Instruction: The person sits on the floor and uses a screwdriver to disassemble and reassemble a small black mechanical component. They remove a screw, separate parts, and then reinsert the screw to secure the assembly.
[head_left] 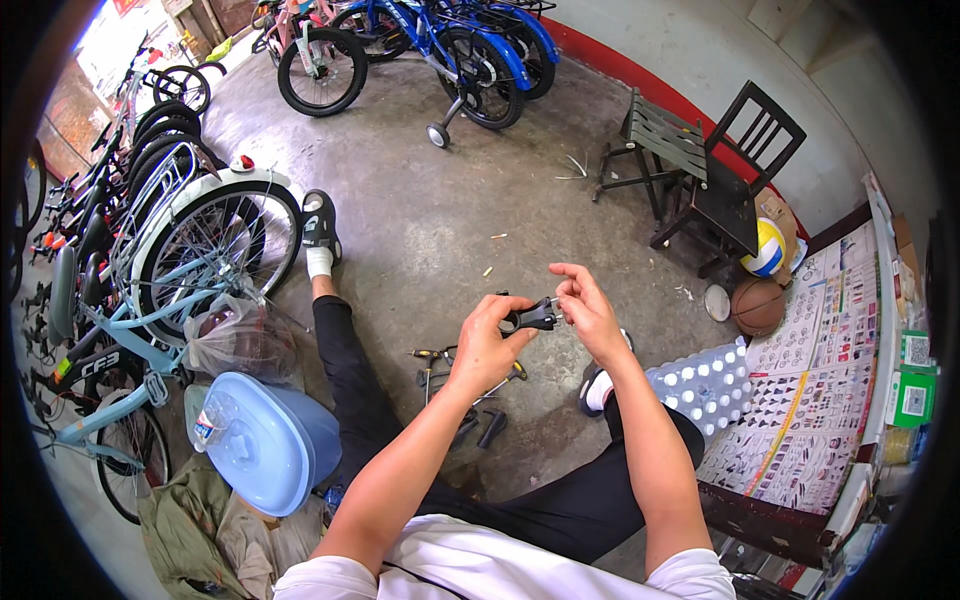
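Between my hands, above the floor, is a small black part that looks like a bicycle handlebar stem (536,316), with a round clamp opening at one end. My left hand (487,342) is closed around the clamp end, thumb and fingers on it. At its other end my right hand (590,318) pinches something small and silvery, perhaps a bolt, against the part; the fingers partly hide it. Below my hands, on the floor between my legs, lie tools with black and yellow handles (516,370) and a black tubular piece (491,429).
A light blue bicycle (180,270) and a blue lidded bucket (262,440) stand at my left. Blue children's bicycles (470,60) are at the back. To the right are a black chair (735,195), a basketball (758,306), a pack of bottles (705,385) and a printed-sheet-covered table (800,400).
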